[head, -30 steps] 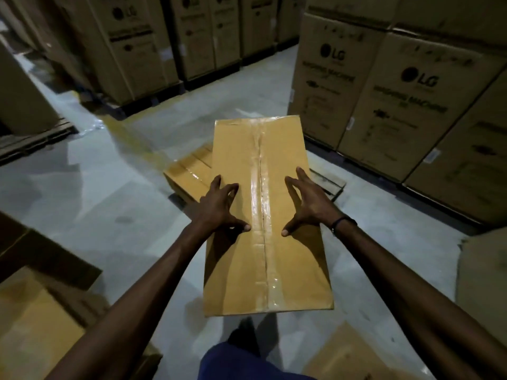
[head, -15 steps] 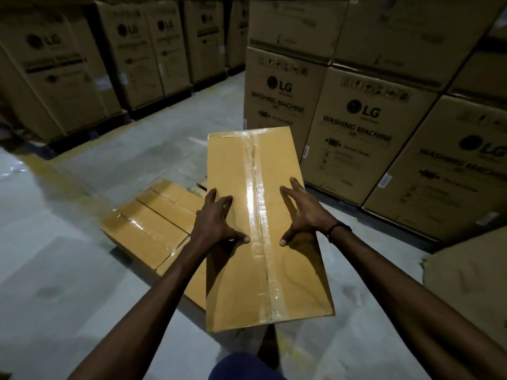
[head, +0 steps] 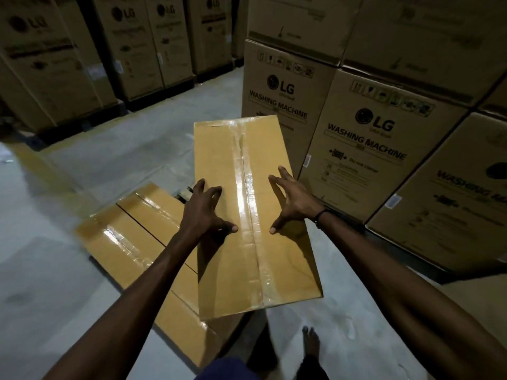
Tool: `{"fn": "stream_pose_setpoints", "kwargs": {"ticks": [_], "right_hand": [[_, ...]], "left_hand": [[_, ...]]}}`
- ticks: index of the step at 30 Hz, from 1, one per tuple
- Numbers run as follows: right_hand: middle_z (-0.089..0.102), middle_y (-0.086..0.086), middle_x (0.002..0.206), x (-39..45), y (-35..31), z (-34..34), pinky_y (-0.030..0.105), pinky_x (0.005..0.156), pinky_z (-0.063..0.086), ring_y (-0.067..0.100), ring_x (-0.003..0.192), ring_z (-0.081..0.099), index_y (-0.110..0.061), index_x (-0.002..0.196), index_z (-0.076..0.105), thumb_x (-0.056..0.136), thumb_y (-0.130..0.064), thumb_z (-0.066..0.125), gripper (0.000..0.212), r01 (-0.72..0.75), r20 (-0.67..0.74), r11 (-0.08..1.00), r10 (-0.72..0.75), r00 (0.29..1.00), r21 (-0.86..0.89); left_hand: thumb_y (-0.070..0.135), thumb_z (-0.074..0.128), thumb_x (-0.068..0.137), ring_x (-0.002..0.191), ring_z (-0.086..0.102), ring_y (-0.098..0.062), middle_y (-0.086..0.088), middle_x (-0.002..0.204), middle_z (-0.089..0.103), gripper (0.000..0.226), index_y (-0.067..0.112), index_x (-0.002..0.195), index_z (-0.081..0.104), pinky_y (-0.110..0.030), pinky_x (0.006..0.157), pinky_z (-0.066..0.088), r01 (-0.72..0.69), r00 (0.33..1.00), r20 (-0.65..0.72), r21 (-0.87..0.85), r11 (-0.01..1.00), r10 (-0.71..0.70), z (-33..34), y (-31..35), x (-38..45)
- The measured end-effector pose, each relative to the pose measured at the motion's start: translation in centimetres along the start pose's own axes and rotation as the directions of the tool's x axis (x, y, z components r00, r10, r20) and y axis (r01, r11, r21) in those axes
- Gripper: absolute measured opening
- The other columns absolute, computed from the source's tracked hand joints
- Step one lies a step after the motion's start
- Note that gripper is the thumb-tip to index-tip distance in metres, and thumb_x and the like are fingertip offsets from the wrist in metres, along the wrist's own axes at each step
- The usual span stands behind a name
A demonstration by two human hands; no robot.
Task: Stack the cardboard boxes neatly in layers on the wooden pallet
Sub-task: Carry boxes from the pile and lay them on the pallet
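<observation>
At the near left, flat tan cardboard boxes with glossy tape (head: pixel 131 237) lay side by side, a bit of the wooden pallet (head: pixel 184 192) showing at their far edge. The left hand (head: pixel 203 215), fingers spread, clasped a long tan taped cardboard box (head: pixel 247 270) held above them; the right hand (head: pixel 295 200) did likewise. It should be lowered level, its edges lined up with the row. To the right stood big brown washing-machine cartons (head: pixel 378 149).

We see a long tan cardboard box (head: pixel 255 215), taped down its middle seam, held flat in the air above matching taped boxes (head: pixel 142 231) lying side by side below.
</observation>
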State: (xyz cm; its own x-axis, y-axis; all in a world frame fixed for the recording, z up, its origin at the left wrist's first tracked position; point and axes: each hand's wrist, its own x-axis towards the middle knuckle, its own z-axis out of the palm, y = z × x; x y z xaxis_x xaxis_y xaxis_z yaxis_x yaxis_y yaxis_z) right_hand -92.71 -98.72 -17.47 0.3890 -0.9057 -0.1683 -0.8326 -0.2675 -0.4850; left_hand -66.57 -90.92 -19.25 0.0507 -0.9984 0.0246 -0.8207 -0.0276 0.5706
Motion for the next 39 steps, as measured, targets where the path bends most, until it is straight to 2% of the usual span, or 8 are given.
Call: {"fn": "stream_pose_setpoints", "kwargs": {"ticks": [8,12,15,17,23,29,35,39], "right_hand": [[-0.012,-0.007,0.171,10.6,9.5,-4.5,0.051,0.123,0.023,0.027,0.158,-0.002,-0.029,0.163,0.02,0.034,-0.051,0.103,0.155,0.169,0.156,0.985,-0.164,0.974,-0.019],[-0.012,-0.005,0.171,14.1,12.8,-7.2,0.063,0.123,0.019,0.031,0.158,-0.003,-0.029,0.162,0.02,0.032,-0.053,0.102,0.157,0.273,0.232,0.961,-0.254,0.939,-0.052],[-0.01,0.0,0.172,15.5,13.7,-8.8,0.049,0.123,0.019,0.028,0.158,-0.001,-0.024,0.163,0.021,0.036,-0.046,0.104,0.153,0.348,0.289,0.936,-0.321,0.902,-0.047],[-0.009,0.001,0.172,16.6,13.7,-9.2,0.046,0.123,0.022,0.027,0.158,0.0,-0.023,0.163,0.021,0.037,-0.044,0.104,0.152,0.404,0.32,0.913,-0.367,0.873,-0.056],[-0.014,-0.002,0.171,20.0,12.1,-7.7,0.043,0.124,0.021,0.024,0.158,-0.001,-0.024,0.164,0.019,0.034,-0.049,0.103,0.157,0.53,0.432,0.847,-0.466,0.772,-0.032],[-0.016,-0.005,0.171,22.6,7.2,-5.4,0.037,0.123,0.023,0.022,0.158,-0.001,-0.025,0.164,0.016,0.034,-0.052,0.103,0.159,0.595,0.484,0.803,-0.506,0.713,-0.037],[-0.018,-0.002,0.17,25.8,1.9,-4.8,0.038,0.124,0.024,0.025,0.158,0.0,-0.024,0.165,0.012,0.039,-0.053,0.102,0.158,0.643,0.481,0.758,-0.526,0.702,-0.11],[-0.017,0.004,0.17,27.0,-1.1,-5.0,0.037,0.125,0.018,0.026,0.158,-0.003,-0.02,0.165,0.011,0.043,-0.053,0.101,0.155,0.675,0.48,0.724,-0.545,0.687,-0.143]], "left_hand": [[0.057,0.099,0.04,0.153,0.024,-0.036,-0.016,0.169,0.014,0.129,0.02,0.152,0.047,-0.056,0.117,0.035,0.202,0.973,-0.102,-0.047,0.978,-0.206,6.9,5.2,7.3],[0.054,0.1,0.043,0.153,0.025,-0.035,-0.013,0.17,0.013,0.127,0.021,0.153,0.046,-0.054,0.118,0.034,0.321,0.932,-0.149,-0.075,0.944,-0.329,9.6,8.9,9.0],[0.053,0.1,0.041,0.152,0.028,-0.034,-0.012,0.17,0.013,0.127,0.021,0.152,0.048,-0.049,0.116,0.035,0.405,0.889,-0.183,-0.112,0.907,-0.419,11.0,10.9,9.5],[0.055,0.1,0.04,0.151,0.03,-0.034,-0.012,0.17,0.012,0.127,0.021,0.151,0.048,-0.048,0.115,0.037,0.454,0.861,-0.2,-0.115,0.884,-0.468,11.5,11.5,9.5],[0.062,0.097,0.039,0.15,0.032,-0.035,-0.01,0.171,0.012,0.128,0.024,0.151,0.048,-0.05,0.116,0.039,0.564,0.771,-0.253,-0.156,0.811,-0.585,12.3,10.9,8.6],[0.061,0.098,0.039,0.149,0.034,-0.033,-0.008,0.17,0.014,0.127,0.022,0.149,0.05,-0.046,0.115,0.038,0.624,0.697,-0.31,-0.181,0.76,-0.646,10.7,7.7,8.0],[0.054,0.1,0.042,0.151,0.031,-0.031,-0.011,0.17,0.014,0.122,0.02,0.148,0.051,-0.043,0.115,0.036,0.613,0.682,-0.344,-0.211,0.761,-0.645,6.9,4.3,9.4],[0.048,0.1,0.049,0.156,0.016,-0.029,-0.015,0.168,0.017,0.117,0.015,0.149,0.049,-0.05,0.118,0.03,0.597,0.693,-0.346,-0.219,0.772,-0.633,4.7,2.6,10.1]]}}
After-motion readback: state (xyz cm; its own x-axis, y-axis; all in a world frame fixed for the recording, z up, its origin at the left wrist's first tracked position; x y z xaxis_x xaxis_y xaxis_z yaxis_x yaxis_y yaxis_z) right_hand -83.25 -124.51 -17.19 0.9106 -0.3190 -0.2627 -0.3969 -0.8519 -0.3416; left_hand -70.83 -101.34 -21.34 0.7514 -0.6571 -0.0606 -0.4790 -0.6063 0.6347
